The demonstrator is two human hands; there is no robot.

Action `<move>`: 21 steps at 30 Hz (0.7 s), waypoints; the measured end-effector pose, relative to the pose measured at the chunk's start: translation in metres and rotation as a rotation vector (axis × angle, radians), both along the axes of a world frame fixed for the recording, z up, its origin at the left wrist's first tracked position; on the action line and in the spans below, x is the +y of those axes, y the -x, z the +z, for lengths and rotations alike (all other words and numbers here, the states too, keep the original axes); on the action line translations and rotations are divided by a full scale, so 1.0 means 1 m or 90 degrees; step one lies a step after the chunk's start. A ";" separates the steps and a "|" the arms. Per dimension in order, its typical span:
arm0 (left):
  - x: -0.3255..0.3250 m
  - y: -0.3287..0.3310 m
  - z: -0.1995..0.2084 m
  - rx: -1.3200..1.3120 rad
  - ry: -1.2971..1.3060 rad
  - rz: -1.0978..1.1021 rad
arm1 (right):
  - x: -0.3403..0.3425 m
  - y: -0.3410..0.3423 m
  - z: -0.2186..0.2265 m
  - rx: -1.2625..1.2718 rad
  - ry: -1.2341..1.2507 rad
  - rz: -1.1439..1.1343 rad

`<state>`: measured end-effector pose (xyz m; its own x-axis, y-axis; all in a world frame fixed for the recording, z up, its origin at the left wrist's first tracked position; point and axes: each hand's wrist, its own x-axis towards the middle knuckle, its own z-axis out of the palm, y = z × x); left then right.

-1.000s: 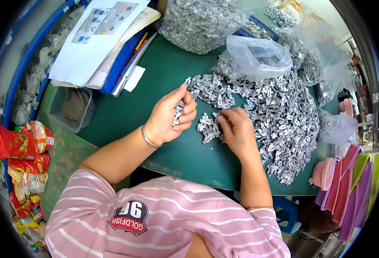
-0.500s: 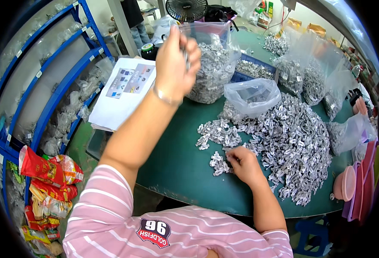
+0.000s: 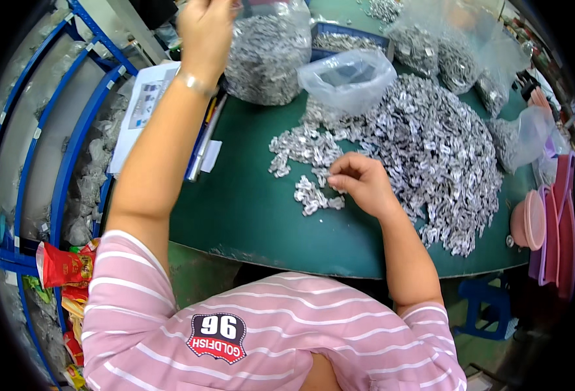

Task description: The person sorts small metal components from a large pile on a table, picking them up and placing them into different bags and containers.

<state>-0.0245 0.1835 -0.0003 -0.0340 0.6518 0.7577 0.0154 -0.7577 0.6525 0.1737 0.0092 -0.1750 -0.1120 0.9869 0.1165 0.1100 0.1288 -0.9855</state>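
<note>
My left hand (image 3: pixel 204 39) is raised beside a large clear bag full of small grey metal parts (image 3: pixel 268 62). Its fingers are curled and partly cut off by the top edge, so what they hold is hidden. My right hand (image 3: pixel 365 186) is over the green table (image 3: pixel 255 225), thumb and fingertips pinched together; anything between them is too small to make out. A little cluster of metal parts (image 3: pixel 315 197) lies just left of the fingertips. Behind it is a second small group (image 3: pixel 303 146), and to the right spreads a big heap of the same parts (image 3: pixel 437 156).
An open plastic bag (image 3: pixel 349 81) rests at the heap's back edge. Behind stands a blue tray (image 3: pixel 389 49) of parts, with filled bags (image 3: pixel 457 65) beside it. Pens (image 3: pixel 204 140) and papers (image 3: pixel 134 120) lie left. Pink bins (image 3: pixel 528 218) stand right; blue shelving (image 3: pixel 72 143) is far left.
The view has tipped downward, so the table things appear higher. My right hand has drawn slightly away from the small cluster. My left hand stays raised near the large bag.
</note>
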 end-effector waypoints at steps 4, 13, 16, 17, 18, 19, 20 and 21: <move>-0.089 0.016 -0.067 0.031 0.271 -0.034 | -0.005 0.006 0.006 0.131 -0.020 0.064; -0.142 0.000 -0.177 0.016 0.738 -0.466 | -0.004 0.023 0.012 -0.232 -0.399 -0.017; -0.149 0.000 -0.179 0.051 0.546 -0.375 | -0.010 0.029 0.009 -0.092 -0.279 -0.055; -0.149 0.001 -0.178 0.045 0.548 -0.374 | -0.011 0.028 0.010 -0.085 -0.230 -0.096; -0.148 0.002 -0.178 0.057 0.499 -0.335 | -0.007 0.022 0.014 -0.195 -0.259 -0.092; -0.149 0.001 -0.179 0.068 0.455 -0.296 | -0.007 0.016 0.019 -0.282 -0.238 -0.058; -0.150 0.002 -0.175 0.100 0.414 -0.270 | -0.004 0.013 0.013 -0.349 -0.284 -0.047; -0.151 0.002 -0.176 0.094 0.422 -0.271 | -0.002 0.011 0.006 -0.416 -0.329 -0.034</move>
<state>-0.0266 0.0327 -0.1759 0.3885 0.9026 0.1856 -0.0666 -0.1734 0.9826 0.1629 0.0068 -0.1690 -0.2691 0.8325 0.4842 0.6575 0.5262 -0.5393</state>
